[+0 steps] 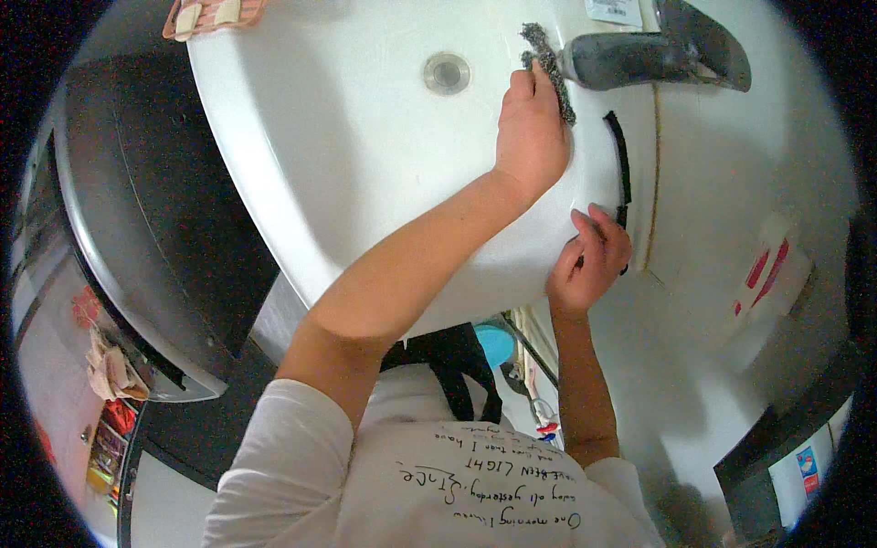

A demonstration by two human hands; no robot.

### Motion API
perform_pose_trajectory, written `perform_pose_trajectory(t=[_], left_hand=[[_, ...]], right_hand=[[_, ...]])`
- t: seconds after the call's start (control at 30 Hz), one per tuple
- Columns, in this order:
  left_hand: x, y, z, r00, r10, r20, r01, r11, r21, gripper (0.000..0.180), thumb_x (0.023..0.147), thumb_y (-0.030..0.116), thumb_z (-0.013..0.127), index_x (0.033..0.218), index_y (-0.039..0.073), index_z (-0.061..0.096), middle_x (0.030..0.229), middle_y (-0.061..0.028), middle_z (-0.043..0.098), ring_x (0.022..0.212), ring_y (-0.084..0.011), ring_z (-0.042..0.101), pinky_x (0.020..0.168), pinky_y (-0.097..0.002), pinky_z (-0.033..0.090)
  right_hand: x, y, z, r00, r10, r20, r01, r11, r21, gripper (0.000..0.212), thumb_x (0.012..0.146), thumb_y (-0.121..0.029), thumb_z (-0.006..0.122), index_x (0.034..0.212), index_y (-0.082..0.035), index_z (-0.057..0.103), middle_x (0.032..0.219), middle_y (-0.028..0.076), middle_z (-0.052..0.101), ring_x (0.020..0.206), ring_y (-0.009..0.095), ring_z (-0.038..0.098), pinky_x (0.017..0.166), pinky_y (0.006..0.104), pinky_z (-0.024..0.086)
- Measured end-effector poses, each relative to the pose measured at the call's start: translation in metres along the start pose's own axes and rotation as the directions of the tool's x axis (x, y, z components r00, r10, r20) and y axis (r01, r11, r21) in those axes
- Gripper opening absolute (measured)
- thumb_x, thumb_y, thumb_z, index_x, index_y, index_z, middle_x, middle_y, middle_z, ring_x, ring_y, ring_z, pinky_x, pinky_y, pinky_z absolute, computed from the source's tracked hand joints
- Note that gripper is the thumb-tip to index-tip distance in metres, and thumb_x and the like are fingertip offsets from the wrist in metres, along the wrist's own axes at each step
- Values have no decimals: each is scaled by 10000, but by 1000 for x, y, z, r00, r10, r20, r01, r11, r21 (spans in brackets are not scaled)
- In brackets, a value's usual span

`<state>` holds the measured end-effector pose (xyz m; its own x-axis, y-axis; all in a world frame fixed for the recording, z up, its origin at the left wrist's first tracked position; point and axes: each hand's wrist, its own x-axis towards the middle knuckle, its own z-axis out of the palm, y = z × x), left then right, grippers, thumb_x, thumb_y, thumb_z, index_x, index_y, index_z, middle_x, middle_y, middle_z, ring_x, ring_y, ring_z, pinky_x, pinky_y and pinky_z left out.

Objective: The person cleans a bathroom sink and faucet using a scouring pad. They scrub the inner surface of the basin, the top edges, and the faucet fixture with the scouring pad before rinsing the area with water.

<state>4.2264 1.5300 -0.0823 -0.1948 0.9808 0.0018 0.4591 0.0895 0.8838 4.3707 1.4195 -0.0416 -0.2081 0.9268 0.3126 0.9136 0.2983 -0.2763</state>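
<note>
My left hand (534,128) reaches across the white washbasin (402,183) with its fingers closed on a dark grey scouring pad (559,87). The fuzzy pad presses against the basin's right ledge, beside the base of the grey faucet (630,59). Lower down on the same ledge is my right hand (592,260), its fingers curled. A long, thin black strip-like tool (619,160) runs from that hand up along the ledge. Black parts also show between and beside the right fingers, so the hand seems closed around its handle, though the grip is partly hidden.
A metal drain (447,73) sits in the basin. At the upper left corner stands a pink soap dish (215,16) with pale bars. A white packet (615,11) lies behind the faucet. To the left is a dark curved appliance (146,210); a wall (722,183) borders the right.
</note>
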Motion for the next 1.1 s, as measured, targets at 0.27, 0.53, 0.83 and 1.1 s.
perform_pose_trajectory(t=[0.27,0.53,0.83,1.1], left_hand=[[-79,23,-6,958,59,282,-46,998,-53,656,789,-44,545,1407,-150,351,1045,-277,513,965,-431,563,836,-490,499],[-12,-2,-7,980,59,192,-64,998,17,585,783,-57,556,1350,-128,432,1083,-252,529,986,-418,561,872,-470,502],[-64,-12,-93,578,97,810,-239,970,55,108,867,96,626,926,9,648,1022,-196,590,945,-392,622,851,-484,515],[-48,-3,-34,759,4,651,-222,941,254,106,828,41,602,883,-35,652,1049,-218,598,956,-387,638,839,-456,550]], right_hand=[[-3,4,-5,1000,14,-15,-15,999,-43,255,840,-12,568,1037,-125,684,1177,91,659,1057,331,590,963,491,402],[-1,5,-3,999,-2,-35,1,1000,-30,252,819,7,577,1004,-125,685,1168,78,663,1069,319,595,971,490,407],[0,5,-5,996,47,-75,-43,998,49,234,828,22,571,978,-84,716,1156,69,665,1082,291,574,982,436,398],[-1,2,-2,996,72,-47,-69,996,59,263,800,13,576,980,-107,724,1184,63,653,1104,306,572,996,463,400]])
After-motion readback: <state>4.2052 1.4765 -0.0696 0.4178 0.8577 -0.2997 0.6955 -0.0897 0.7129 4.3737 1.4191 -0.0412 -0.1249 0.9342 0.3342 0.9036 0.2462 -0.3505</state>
